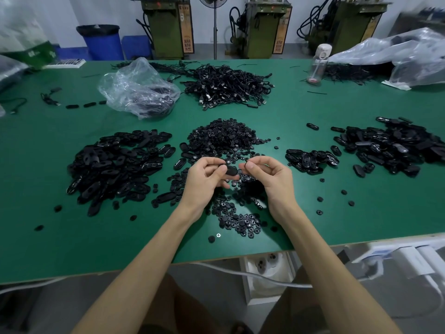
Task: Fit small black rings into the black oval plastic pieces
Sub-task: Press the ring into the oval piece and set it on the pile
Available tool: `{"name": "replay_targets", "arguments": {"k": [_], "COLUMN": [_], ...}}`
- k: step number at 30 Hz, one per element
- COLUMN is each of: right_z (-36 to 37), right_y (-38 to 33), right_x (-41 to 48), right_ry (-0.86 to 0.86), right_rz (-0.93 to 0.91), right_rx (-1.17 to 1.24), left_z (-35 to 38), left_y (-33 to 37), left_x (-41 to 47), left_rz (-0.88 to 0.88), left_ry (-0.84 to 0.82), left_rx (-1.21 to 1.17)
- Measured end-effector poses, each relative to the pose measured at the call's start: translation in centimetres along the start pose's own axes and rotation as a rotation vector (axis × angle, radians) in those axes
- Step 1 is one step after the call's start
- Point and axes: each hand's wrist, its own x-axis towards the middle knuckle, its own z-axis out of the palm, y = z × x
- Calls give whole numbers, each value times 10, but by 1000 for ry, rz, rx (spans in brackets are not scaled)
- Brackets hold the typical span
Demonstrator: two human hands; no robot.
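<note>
Head, hands [209, 176] [267, 175] at oval pc [231, 170], R grip unclear

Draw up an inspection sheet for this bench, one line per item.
Surface: green table, strewn with loose black parts.
Job's things: rings pile at centre; left heap of oval pieces; right heap of oval pieces.
Clutter: plastic bag; bottle.
Hands: left hand pinches one oval piece; right hand has curled fingers meeting beside it, contents hidden.
Cables: black cable heap far centre; white cable below the near edge.
Surroundings: green machines, fan, blue bin.
</note>
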Motion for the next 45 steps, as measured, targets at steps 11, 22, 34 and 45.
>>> {"name": "replay_targets", "arguments": {"k": [11,22,34,45], "right_z": [3,7,11,9], "right_y": [1,1,-1,0], "right_x": [0,-2,-1,-2], "right_ry": [18,27,1,22], "right_rz": [-21,8,28,-12], "right_rx": [-189,-300,-358,-421], "left_z": [0,0,0,1], "left_y": [1,0,0,1], "left_x": [-1,-2,-2,-3], "left_rz": [-22,-47,-41,23], "left_ry": [-16,-54,-87,-68], "left_rx": [16,21,-4,85]}}
